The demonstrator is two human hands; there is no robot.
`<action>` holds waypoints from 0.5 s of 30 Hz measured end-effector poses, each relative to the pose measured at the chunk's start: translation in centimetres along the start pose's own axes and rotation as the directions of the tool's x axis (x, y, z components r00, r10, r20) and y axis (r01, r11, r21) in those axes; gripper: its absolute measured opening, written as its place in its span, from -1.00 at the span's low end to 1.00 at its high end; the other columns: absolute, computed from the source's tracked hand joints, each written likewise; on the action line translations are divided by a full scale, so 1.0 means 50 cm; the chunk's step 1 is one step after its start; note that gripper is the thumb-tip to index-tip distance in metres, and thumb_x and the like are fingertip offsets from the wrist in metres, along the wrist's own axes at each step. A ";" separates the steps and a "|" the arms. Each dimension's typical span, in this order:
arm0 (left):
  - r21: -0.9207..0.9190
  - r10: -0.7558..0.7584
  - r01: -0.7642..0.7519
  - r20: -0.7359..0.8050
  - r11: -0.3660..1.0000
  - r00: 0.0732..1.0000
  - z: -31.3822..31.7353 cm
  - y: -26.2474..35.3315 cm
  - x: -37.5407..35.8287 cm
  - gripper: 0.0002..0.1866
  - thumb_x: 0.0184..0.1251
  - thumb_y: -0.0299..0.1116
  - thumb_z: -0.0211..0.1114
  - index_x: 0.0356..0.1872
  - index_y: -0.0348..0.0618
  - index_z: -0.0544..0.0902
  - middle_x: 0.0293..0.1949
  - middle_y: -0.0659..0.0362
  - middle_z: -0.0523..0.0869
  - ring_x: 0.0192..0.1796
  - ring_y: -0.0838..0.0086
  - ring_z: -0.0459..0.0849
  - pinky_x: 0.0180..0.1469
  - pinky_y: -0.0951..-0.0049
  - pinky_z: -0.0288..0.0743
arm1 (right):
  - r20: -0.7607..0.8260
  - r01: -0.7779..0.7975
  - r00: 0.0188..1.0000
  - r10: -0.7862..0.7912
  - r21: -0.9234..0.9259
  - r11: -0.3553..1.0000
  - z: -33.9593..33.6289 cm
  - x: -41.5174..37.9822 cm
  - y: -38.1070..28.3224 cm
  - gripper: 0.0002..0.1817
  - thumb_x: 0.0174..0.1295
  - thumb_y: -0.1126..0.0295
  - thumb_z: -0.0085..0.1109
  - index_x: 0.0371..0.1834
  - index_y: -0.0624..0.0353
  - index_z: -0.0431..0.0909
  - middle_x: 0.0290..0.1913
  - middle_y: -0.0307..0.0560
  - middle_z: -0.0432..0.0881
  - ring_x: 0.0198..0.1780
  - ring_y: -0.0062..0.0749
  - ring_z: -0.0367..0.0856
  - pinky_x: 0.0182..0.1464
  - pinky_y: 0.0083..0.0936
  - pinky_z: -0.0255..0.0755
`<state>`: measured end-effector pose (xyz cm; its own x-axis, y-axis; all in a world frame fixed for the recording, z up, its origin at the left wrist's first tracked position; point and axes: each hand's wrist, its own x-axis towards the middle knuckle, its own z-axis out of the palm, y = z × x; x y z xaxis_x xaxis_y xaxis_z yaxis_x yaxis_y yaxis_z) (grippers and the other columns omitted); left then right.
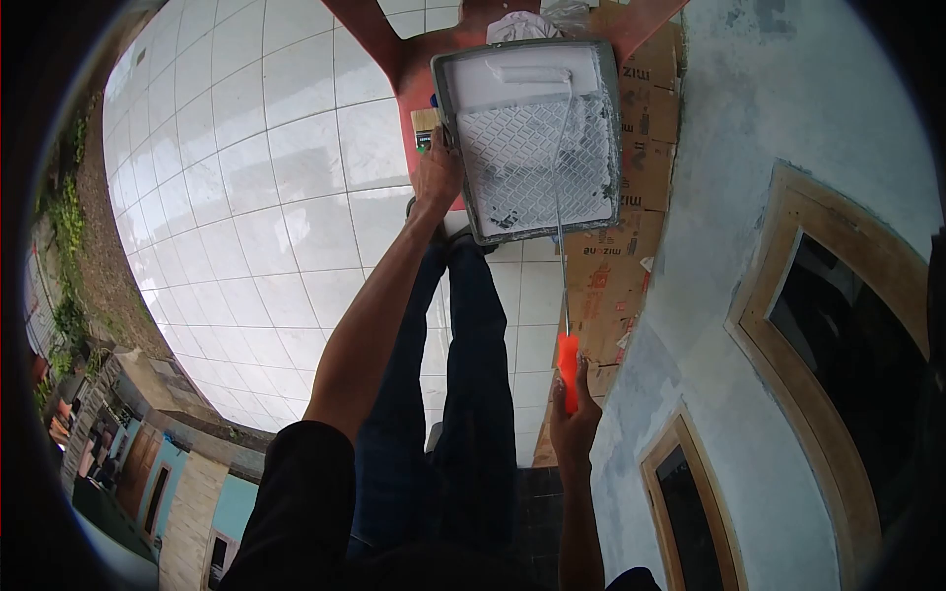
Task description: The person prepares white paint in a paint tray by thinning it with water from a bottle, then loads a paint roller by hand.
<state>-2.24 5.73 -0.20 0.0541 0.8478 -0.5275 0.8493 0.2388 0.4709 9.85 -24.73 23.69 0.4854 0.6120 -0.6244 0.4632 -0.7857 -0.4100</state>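
A paint tray (pixel 613 148) with a dark rim and white paint on its ribbed slope rests on a red plastic chair (pixel 412 74). My left hand (pixel 437 177) is closed on the tray's left rim; its fingertips are partly hidden. Close to those fingers lies a paintbrush (pixel 425 120) with pale bristles and a dark label. In my right hand (pixel 574 424) is the orange handle of a paint roller (pixel 569 360). Its long wire frame crosses the tray, and the white roller head lies in the paint at the far end.
Printed cardboard (pixel 601 286) covers the floor along the painted wall (pixel 709 256) on the right. Two wood-framed openings (pixel 764 266) are set in that wall. White floor tiles (pixel 256 177) spread to the left. A whitish cloth (pixel 522 28) sits behind the tray.
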 end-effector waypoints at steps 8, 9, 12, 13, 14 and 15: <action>0.025 0.042 -0.045 0.082 0.999 0.996 0.026 -0.025 0.001 -0.35 0.36 -0.27 -0.04 0.46 -0.08 0.03 -0.21 -0.19 0.69 -0.16 -0.10 0.67 -0.11 -0.04 0.50 | 0.074 -0.063 0.995 0.067 -0.052 0.997 0.004 -0.056 0.013 -0.49 0.35 0.35 0.10 0.33 0.29 0.30 0.16 0.13 0.55 0.13 -0.04 0.59 0.12 -0.28 0.49; 0.021 0.037 -0.039 0.082 0.999 0.996 0.025 -0.024 0.000 -0.35 0.36 -0.27 -0.04 0.46 -0.08 0.03 -0.21 -0.19 0.69 -0.16 -0.10 0.67 -0.11 -0.04 0.50 | 0.077 -0.061 0.995 0.065 -0.058 0.996 0.012 -0.051 0.005 -0.49 0.35 0.35 0.10 0.33 0.29 0.30 0.16 0.13 0.55 0.13 -0.04 0.59 0.12 -0.28 0.49; 0.044 0.021 -0.028 0.152 0.999 0.988 0.015 -0.017 0.000 -0.34 0.35 -0.31 0.00 0.46 -0.08 0.02 -0.10 -0.13 0.65 -0.10 -0.04 0.66 -0.07 -0.05 0.51 | 0.027 0.034 0.999 -0.032 -0.071 0.997 0.041 -0.026 -0.031 -0.49 0.36 0.35 0.08 0.34 0.28 0.30 0.14 0.13 0.57 0.08 -0.05 0.62 0.08 -0.29 0.52; 0.041 0.021 -0.027 0.152 0.999 0.988 0.009 -0.014 -0.003 -0.34 0.35 -0.31 0.00 0.46 -0.08 0.02 -0.10 -0.13 0.65 -0.10 -0.04 0.66 -0.07 -0.05 0.51 | 0.002 0.061 0.998 -0.061 -0.061 0.996 0.048 -0.019 -0.047 -0.49 0.36 0.34 0.08 0.34 0.28 0.29 0.15 0.12 0.57 0.07 -0.06 0.63 0.08 -0.29 0.52; 0.045 0.032 -0.039 0.149 0.998 0.988 0.008 -0.013 -0.002 -0.34 0.35 -0.32 0.00 0.46 -0.07 0.02 -0.10 -0.13 0.66 -0.11 -0.03 0.67 -0.09 -0.04 0.52 | -0.026 0.090 0.995 -0.091 -0.052 0.995 0.055 -0.012 -0.060 -0.49 0.36 0.34 0.08 0.35 0.27 0.29 0.15 0.12 0.57 0.06 -0.07 0.63 0.07 -0.30 0.53; 0.048 0.042 -0.050 0.149 0.998 0.988 0.007 -0.013 -0.004 -0.33 0.34 -0.33 0.00 0.46 -0.06 0.01 -0.11 -0.13 0.66 -0.12 -0.03 0.67 -0.10 -0.04 0.52 | -0.029 0.090 0.995 -0.092 -0.057 0.994 0.063 -0.008 -0.070 -0.49 0.36 0.34 0.08 0.35 0.27 0.29 0.15 0.12 0.57 0.06 -0.07 0.63 0.07 -0.30 0.53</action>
<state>-2.63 5.23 -0.66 0.1674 0.7770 -0.6069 0.8698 0.1733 0.4619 5.74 -22.51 23.27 0.4617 0.6842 -0.5645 0.5466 -0.7207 -0.4264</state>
